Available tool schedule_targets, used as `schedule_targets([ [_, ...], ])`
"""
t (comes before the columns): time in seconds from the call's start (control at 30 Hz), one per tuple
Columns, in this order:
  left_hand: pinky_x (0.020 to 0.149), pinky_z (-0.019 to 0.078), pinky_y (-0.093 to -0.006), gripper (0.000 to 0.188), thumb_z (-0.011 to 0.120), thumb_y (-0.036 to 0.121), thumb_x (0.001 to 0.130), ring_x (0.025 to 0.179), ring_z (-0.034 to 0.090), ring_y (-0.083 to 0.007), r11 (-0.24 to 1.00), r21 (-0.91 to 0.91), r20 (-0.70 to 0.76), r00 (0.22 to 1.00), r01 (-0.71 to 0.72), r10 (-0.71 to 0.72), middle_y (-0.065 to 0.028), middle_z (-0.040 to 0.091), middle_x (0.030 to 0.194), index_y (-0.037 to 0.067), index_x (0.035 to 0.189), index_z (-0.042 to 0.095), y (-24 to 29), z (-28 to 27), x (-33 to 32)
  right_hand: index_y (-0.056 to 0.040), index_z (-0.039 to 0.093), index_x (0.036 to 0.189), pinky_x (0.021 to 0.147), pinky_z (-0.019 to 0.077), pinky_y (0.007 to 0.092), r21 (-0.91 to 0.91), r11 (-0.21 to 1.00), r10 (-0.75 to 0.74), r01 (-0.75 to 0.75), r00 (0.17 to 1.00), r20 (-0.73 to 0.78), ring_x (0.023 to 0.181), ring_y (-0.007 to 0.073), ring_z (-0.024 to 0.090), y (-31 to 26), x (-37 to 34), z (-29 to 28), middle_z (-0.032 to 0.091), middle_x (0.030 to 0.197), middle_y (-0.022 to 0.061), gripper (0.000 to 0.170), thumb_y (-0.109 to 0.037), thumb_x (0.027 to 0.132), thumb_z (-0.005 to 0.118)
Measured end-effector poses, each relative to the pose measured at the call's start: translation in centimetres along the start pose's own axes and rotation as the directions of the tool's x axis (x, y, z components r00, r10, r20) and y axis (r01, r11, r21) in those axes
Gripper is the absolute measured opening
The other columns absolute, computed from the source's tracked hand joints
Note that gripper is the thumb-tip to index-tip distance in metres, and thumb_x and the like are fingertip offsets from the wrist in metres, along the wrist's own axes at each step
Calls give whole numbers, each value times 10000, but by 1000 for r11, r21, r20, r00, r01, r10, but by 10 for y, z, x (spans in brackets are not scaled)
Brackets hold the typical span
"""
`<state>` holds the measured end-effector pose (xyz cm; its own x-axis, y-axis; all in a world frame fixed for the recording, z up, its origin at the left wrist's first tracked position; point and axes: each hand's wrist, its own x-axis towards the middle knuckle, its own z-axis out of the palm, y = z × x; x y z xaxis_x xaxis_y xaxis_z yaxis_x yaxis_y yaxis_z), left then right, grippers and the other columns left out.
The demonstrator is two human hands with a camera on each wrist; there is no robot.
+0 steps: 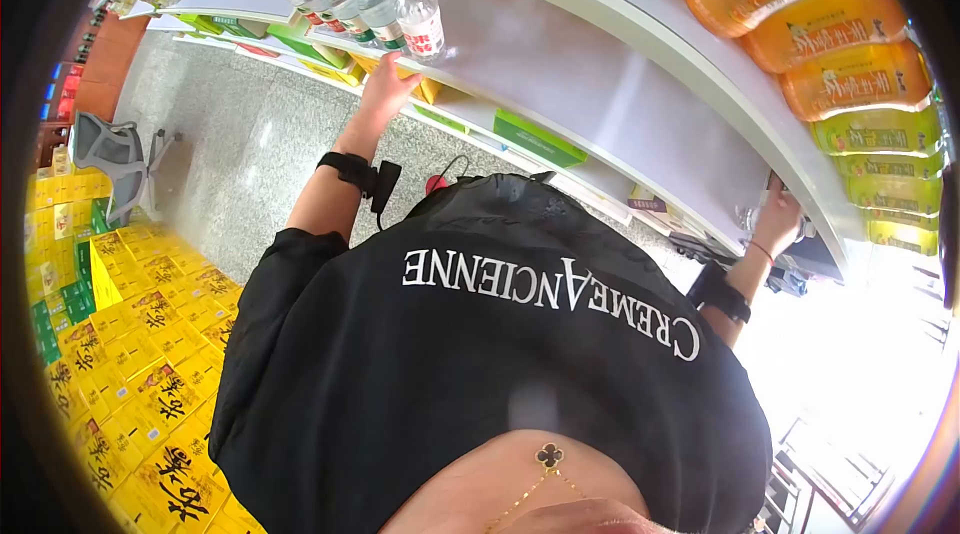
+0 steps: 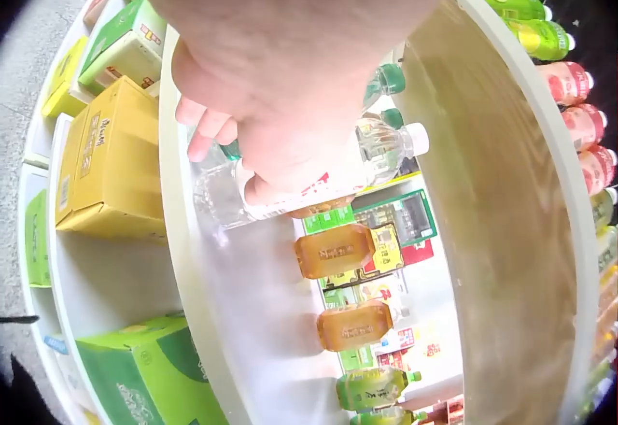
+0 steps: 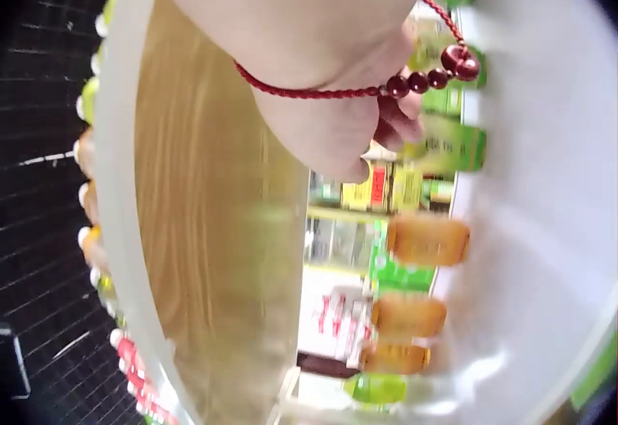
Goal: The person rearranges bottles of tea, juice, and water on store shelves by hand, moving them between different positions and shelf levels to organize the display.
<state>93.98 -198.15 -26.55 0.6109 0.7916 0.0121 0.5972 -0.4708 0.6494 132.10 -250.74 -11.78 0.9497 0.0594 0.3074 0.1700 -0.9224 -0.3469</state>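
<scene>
In the left wrist view my left hand (image 2: 280,87) grips a clear bottle (image 2: 222,193) with a white cap, fingers and thumb around its labelled side. The head view shows this hand (image 1: 385,94) at the shelf edge, by the white-capped bottle (image 1: 420,22), which stands beside red-capped and green-capped bottles (image 1: 375,9). My right hand (image 1: 778,222) reaches into the same shelf at its far right end, beside something clear. In the right wrist view the fingers of my right hand (image 3: 338,87) are bent and partly hidden behind the palm, near green bottles (image 3: 454,145); whether they hold anything is unclear.
Orange bottles (image 1: 800,24) and green ones line the upper shelf (image 1: 640,19). Below are a green box (image 1: 540,139) and yellow boxes (image 2: 114,159). Stacked yellow cartons (image 1: 150,374) and a grey chair (image 1: 110,159) stand at left. Amber bottles (image 2: 355,325) lie beyond the shelf surface.
</scene>
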Motion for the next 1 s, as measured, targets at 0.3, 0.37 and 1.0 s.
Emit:
schedule_targets([
  [0.3, 932, 451, -426, 724, 713, 413, 774, 1132, 545, -381, 985, 14, 46, 984, 171, -171, -261, 562, 1207, -66, 1239, 434, -13, 47, 33, -20, 444, 1327, 929, 438, 496, -299, 954, -46, 7, 991, -126, 1140, 419, 522, 111, 38, -35, 546, 1242, 240, 770, -599, 831, 557],
  [0.37, 894, 474, -434, 690, 715, 420, 771, 1071, 577, -399, 983, -18, 17, 983, 181, -180, -260, 605, 1127, -62, 1191, 454, -11, 55, 35, -21, 454, 1324, 930, 437, 491, -310, 950, 32, -27, 999, 10, 1134, 422, 526, 115, 50, -35, 545, 1241, 252, 772, -613, 836, 535],
  [1.0, 849, 493, -450, 595, 663, 379, 824, 1017, 588, -384, 973, -32, -12, 973, 228, -229, -227, 606, 1076, 1, 1230, 447, 21, 40, 25, 6, 563, 1227, 953, 432, 424, 99, 954, -293, 283, 949, 116, 1123, 384, 552, 51, 50, 0, 579, 1219, 234, 522, -379, 877, 595],
])
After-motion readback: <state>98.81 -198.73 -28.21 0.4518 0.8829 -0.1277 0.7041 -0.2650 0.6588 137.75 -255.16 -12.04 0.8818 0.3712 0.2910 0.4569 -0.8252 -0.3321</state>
